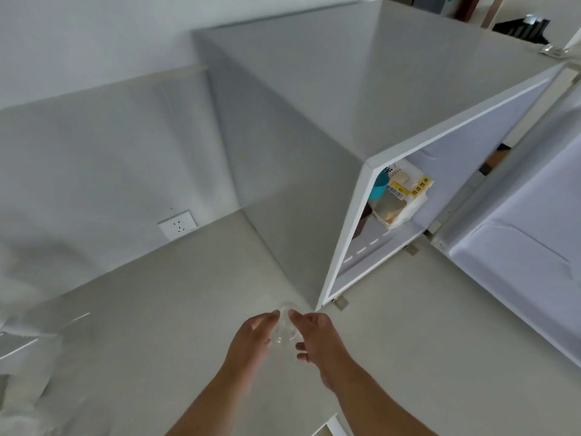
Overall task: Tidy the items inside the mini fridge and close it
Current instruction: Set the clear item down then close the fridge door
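A grey mini fridge point(314, 99) stands on the floor with its white door point(518, 247) swung wide open to the right. Inside, on the shelf, lie a bagged loaf of sliced bread with a yellow label point(401, 199) and, to its left, a teal cup point(379, 185). In front of the fridge's left corner, my left hand point(251, 336) and my right hand point(316, 339) together hold a small clear glass point(286, 325) low over the floor, fingertips on either side of it.
A white wall socket point(178, 225) sits low on the wall to the left. White plastic or fabric point(28, 357) lies at the far left. Beige floor point(157, 309) spreads around my hands. Dark furniture point(522, 26) stands beyond the fridge.
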Demonstrator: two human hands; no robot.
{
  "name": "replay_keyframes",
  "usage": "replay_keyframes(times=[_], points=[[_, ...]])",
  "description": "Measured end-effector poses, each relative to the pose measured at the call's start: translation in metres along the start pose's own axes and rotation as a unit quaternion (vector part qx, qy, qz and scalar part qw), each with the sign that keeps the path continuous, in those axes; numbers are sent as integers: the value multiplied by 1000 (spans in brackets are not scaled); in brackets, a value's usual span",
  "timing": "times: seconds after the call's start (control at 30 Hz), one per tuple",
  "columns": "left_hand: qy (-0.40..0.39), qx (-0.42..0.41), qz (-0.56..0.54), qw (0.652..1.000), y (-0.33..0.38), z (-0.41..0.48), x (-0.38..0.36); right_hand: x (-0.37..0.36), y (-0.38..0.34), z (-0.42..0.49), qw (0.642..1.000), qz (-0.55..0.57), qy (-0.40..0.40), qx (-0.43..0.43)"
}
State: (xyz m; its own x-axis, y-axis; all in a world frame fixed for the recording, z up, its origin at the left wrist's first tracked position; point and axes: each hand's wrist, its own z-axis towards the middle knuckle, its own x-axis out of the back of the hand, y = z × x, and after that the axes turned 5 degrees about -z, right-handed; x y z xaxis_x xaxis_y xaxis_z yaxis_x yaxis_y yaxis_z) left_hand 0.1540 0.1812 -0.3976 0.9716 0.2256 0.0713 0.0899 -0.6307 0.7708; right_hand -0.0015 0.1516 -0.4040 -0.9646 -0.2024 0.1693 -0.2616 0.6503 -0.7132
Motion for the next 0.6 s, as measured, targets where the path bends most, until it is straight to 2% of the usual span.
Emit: replay_keyframes(times=[0.4, 0.5, 0.6], points=[[-22, 21, 48, 998, -6, 42, 14, -25, 13, 35, 999, -14, 39, -21], [43, -23, 107, 993, -8, 40, 14, -19, 11, 28, 998, -31, 49, -11], [115, -110, 191, 969, 2, 20, 12, 1, 8, 13, 994, -79, 68, 21]])
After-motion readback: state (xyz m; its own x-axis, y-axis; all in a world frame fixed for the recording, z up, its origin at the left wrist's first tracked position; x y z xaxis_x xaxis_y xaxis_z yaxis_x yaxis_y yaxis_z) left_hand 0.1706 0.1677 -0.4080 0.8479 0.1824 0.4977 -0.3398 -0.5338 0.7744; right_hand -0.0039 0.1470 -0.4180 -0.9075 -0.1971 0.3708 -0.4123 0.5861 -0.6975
